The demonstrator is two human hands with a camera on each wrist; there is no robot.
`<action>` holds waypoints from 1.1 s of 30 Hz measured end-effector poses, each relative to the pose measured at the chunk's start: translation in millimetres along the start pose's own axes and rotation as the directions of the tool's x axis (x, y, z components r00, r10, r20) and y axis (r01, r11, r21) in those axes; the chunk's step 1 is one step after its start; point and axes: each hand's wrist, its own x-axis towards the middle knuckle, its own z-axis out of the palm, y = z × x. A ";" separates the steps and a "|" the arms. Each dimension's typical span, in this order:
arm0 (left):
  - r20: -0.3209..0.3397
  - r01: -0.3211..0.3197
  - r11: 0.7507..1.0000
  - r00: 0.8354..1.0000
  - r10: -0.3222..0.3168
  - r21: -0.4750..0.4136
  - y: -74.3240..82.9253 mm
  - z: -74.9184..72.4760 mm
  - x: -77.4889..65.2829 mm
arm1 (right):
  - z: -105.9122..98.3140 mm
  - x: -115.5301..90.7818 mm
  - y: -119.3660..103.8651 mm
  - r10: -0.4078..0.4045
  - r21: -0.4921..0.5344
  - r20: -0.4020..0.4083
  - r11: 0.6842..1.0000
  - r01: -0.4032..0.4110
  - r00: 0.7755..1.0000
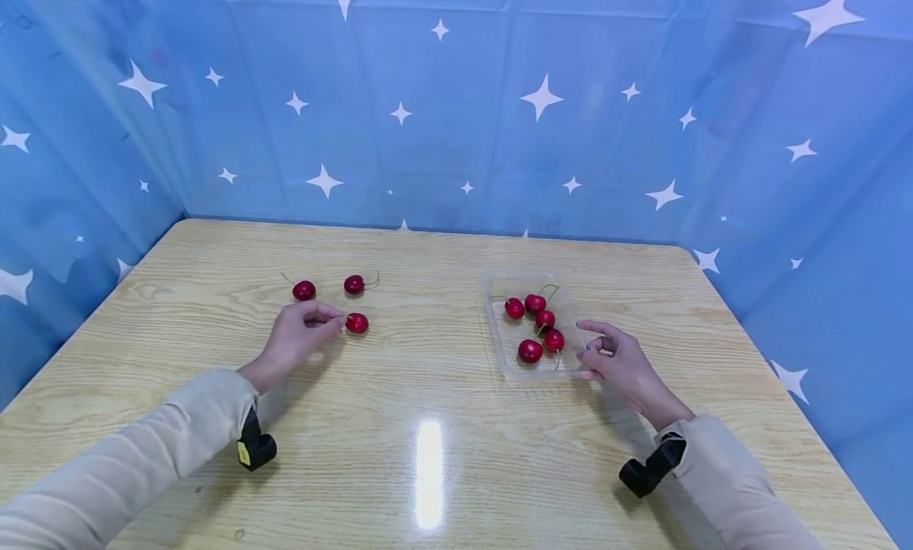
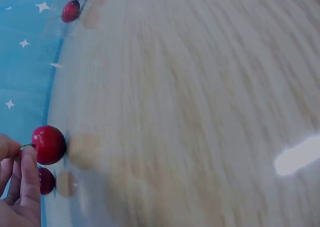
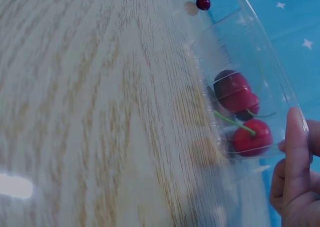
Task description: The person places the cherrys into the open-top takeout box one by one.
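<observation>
My left hand pinches a red cherry by its green stem, thumb and finger together at the stem in the left wrist view, where the cherry hangs just beyond the fingertips. Two more stemmed cherries lie behind it on the table, one on the left and one on the right. On the other side, my right hand grips the right rim of a clear plastic container. Several cherries with stems sit inside, among them one at the front; the right wrist view shows a bright one through the wall.
The light wooden table carries a bright glare strip near its front. A blue curtain with white stars stands around the back and sides. A black wrist camera is on the left sleeve, another on the right.
</observation>
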 end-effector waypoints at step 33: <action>0.206 -0.167 0.949 0.952 0.226 -0.268 109.1 45.7 18.9 | -1.1 -1.6 -2.5 0.006 0.006 0.019 1.000 -0.006 1.000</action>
